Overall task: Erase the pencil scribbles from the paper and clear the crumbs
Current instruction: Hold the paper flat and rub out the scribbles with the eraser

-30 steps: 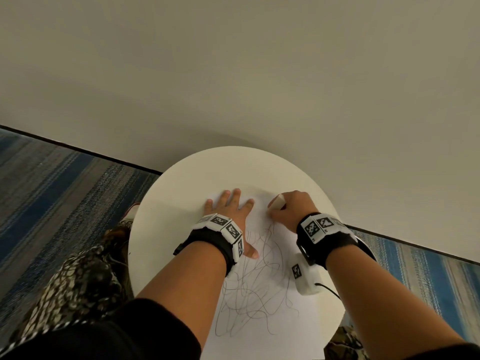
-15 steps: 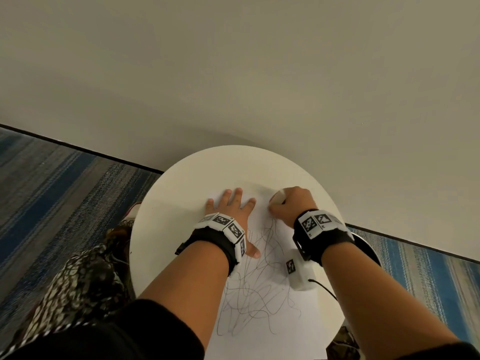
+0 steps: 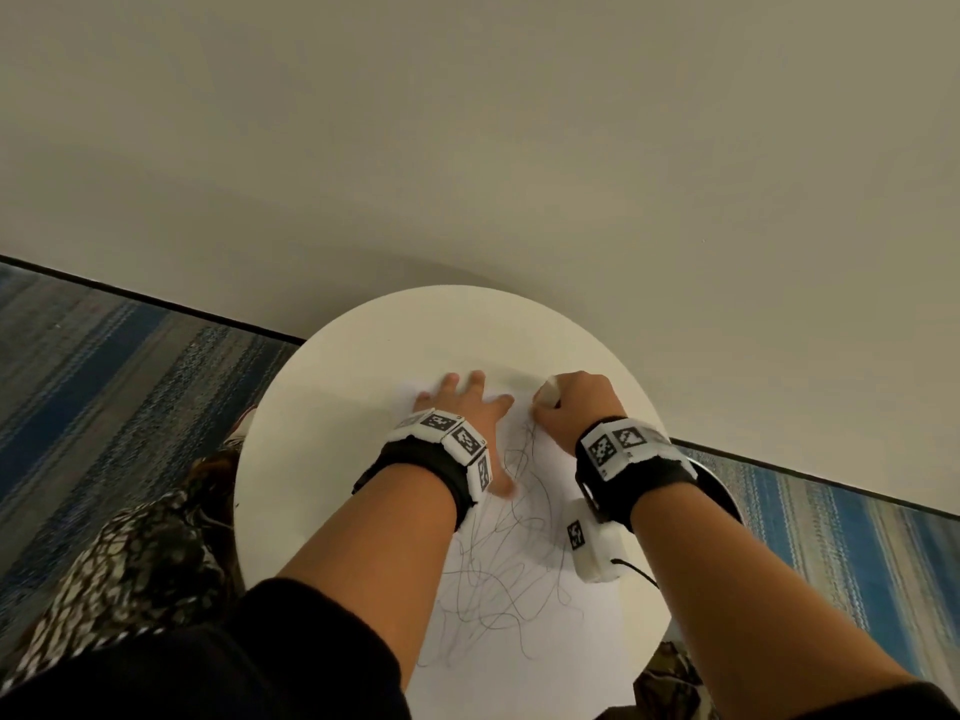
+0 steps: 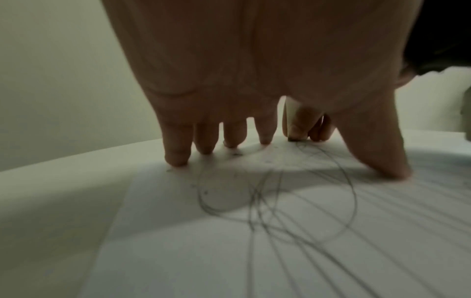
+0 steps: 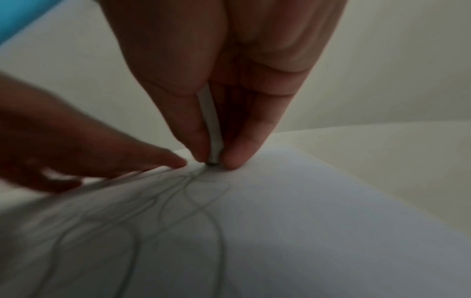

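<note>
A white sheet of paper covered in grey pencil scribbles lies on a round white table. My left hand lies flat on the sheet's far left part, fingers spread and pressing down. My right hand pinches a white eraser between thumb and fingers. The eraser's darkened tip touches the paper at the far end of the scribbles. Small dark crumbs dot the paper near my left fingertips.
The table stands against a plain beige wall. Blue striped carpet lies to either side. A patterned trouser leg and a shoe show at the table's left edge. A cable runs from the right wrist camera.
My right hand with the eraser has shifted slightly left and away over the top of the scribbles. My left hand stays pressed on the paper.
</note>
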Demonstrator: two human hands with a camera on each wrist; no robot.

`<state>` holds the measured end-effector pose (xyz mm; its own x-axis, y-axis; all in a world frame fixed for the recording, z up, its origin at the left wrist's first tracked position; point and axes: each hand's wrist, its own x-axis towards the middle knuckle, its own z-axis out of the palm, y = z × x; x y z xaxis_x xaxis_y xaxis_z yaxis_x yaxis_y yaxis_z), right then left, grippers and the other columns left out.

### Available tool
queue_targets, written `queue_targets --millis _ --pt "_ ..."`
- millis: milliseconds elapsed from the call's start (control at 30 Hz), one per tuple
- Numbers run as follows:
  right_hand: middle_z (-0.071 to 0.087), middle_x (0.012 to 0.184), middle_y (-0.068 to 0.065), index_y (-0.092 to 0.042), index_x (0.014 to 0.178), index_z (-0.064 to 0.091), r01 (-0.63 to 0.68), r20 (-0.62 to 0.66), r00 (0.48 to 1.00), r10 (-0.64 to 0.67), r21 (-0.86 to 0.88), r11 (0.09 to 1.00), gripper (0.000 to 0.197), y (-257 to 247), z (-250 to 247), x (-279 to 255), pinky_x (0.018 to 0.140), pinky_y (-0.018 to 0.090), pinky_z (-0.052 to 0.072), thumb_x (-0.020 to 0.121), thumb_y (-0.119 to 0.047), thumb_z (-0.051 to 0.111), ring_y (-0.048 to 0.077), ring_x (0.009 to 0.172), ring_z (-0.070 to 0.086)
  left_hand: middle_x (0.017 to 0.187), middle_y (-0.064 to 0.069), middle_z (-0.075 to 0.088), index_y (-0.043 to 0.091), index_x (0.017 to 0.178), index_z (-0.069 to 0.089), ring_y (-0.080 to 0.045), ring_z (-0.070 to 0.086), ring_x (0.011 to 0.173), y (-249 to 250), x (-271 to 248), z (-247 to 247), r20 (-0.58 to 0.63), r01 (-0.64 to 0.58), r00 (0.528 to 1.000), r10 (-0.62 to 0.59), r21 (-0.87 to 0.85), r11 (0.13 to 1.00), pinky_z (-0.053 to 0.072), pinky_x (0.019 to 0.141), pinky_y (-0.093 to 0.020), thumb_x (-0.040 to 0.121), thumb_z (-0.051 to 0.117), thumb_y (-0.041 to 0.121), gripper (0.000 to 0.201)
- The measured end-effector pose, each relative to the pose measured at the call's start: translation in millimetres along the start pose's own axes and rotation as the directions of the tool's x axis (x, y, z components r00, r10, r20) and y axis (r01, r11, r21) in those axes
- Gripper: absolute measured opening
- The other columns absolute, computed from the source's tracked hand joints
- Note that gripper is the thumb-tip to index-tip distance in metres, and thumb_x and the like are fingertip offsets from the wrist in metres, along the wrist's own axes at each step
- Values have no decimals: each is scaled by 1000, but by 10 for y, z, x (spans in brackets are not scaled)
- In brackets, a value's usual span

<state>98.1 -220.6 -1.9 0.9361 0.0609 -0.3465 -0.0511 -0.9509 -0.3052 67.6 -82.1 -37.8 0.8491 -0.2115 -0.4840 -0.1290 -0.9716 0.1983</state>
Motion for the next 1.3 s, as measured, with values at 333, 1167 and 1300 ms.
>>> queue_targets --millis 333,1167,1300 --pt "72 102 15 -4 101 70 7 59 998 -5 -41 999 29 21 -27 -154 85 33 53 91 -24 51 31 99 65 159 -2 -21 42 149 -5 -34 -18 145 104 -41 109 9 77 997 -77 -15 997 3 112 -64 55 69 81 126" --pt "73 91 12 -6 93 71 23 62 998 -24 4 1000 28 51 4 -157 81 36 56 87 -27 53 30 90 68 156 -5 -30 51 146 -12 -39 -24 142 135 -73 64 82 72 994 -75 38 997 1 106 -73 54 66 83 124" --pt "72 94 14 -2 92 69 88 200 976 -89 12 996 26 -38 107 -267 79 35 55 87 -25 56 28 89 66 156 -3 -30 53 144 -12 -38 -26 141 135 -44 64 72 88 993 -91 37 995 0 104 -74 54 67 83 123"
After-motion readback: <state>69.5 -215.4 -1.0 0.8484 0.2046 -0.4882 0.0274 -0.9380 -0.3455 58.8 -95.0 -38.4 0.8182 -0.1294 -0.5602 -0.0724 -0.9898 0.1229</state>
